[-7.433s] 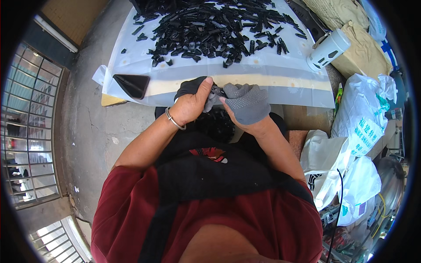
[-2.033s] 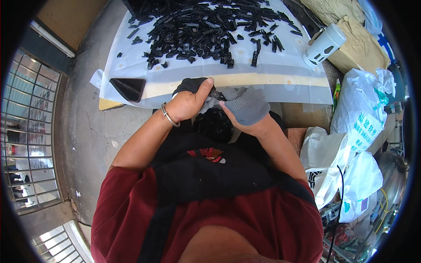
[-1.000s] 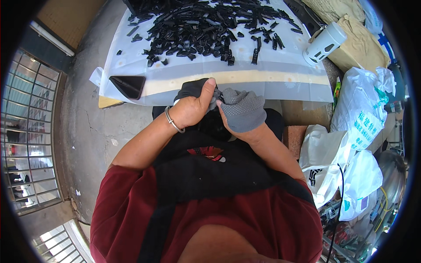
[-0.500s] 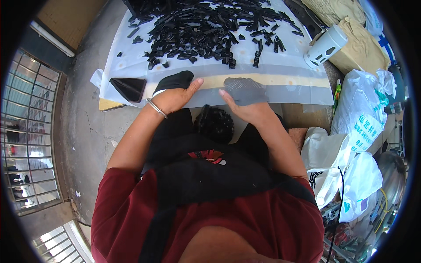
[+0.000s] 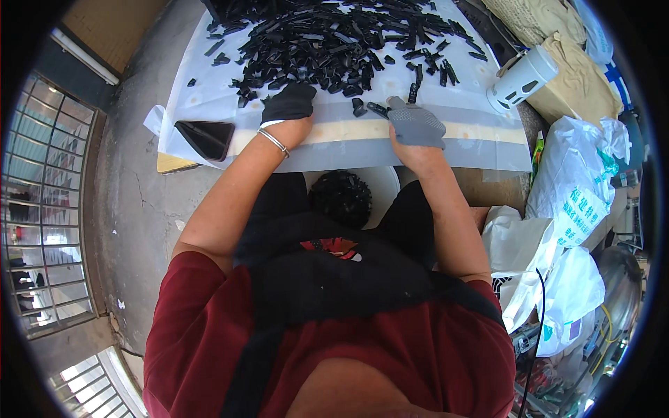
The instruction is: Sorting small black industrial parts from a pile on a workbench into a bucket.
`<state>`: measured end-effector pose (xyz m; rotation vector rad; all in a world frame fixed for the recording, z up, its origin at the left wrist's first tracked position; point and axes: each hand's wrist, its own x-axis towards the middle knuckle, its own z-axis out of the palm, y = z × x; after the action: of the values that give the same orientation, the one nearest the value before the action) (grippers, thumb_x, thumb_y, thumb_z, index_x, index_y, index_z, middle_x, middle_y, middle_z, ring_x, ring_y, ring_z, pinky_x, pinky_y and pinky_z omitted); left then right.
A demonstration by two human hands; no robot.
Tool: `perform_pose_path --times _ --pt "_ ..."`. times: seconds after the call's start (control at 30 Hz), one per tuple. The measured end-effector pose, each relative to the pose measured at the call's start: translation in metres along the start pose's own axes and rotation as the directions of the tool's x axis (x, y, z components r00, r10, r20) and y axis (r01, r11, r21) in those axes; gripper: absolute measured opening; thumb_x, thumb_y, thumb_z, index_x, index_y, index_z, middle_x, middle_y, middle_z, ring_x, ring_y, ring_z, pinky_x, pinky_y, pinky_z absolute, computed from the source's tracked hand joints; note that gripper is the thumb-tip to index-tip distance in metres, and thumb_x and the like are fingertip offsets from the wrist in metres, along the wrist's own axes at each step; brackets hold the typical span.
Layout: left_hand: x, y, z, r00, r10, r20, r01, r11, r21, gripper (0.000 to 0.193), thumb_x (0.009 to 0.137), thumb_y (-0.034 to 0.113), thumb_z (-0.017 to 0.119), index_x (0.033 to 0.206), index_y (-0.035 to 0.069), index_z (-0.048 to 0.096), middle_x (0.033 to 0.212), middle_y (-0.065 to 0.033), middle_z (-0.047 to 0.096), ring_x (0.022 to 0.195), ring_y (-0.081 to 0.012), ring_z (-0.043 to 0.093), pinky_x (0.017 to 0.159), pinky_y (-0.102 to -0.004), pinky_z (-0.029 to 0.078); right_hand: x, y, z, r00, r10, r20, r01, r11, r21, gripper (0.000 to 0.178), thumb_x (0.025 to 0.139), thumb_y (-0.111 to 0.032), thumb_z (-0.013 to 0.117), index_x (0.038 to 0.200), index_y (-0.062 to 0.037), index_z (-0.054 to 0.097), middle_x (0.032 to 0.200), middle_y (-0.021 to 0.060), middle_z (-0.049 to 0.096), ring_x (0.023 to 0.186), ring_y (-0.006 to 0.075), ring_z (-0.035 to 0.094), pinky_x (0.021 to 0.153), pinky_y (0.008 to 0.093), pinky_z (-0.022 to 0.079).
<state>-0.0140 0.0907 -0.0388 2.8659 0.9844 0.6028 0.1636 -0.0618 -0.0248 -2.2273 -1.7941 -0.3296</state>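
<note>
Parts [image 5: 306, 52], black and heaped, lie over the far side of the white cloth [image 5: 216, 90]. The left hand [image 5: 288, 110] curls at their near edge, its hold hidden; the right hand [image 5: 418, 127] bends at a loose piece [image 5: 378, 110], grip unclear. Between the wrists, the cloth lies bare to its near edge.

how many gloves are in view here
2: a black glove on the left hand, and a grey dotted glove on the right hand. Any others hidden from view can't be ruled out.
</note>
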Motion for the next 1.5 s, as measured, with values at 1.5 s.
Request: perform_pose_path --times 1.5 --pt "-0.055 0.047 -0.021 0.811 0.255 0.527 0.531 -0.698 -0.480 0.026 0.085 0.010 0.052 0.108 -0.001 0.050 0.099 -0.0104 0.058 0.089 -0.0201 0.059 0.078 -0.0324 0.049 -0.007 -0.071 -0.002 0.966 0.035 -0.258 0.234 0.315 0.920 0.014 0.085 -0.011 0.053 0.092 0.0015 0.053 0.097 0.0092 0.054 0.084 0.0156 0.051 0.074 0.0274 0.041"
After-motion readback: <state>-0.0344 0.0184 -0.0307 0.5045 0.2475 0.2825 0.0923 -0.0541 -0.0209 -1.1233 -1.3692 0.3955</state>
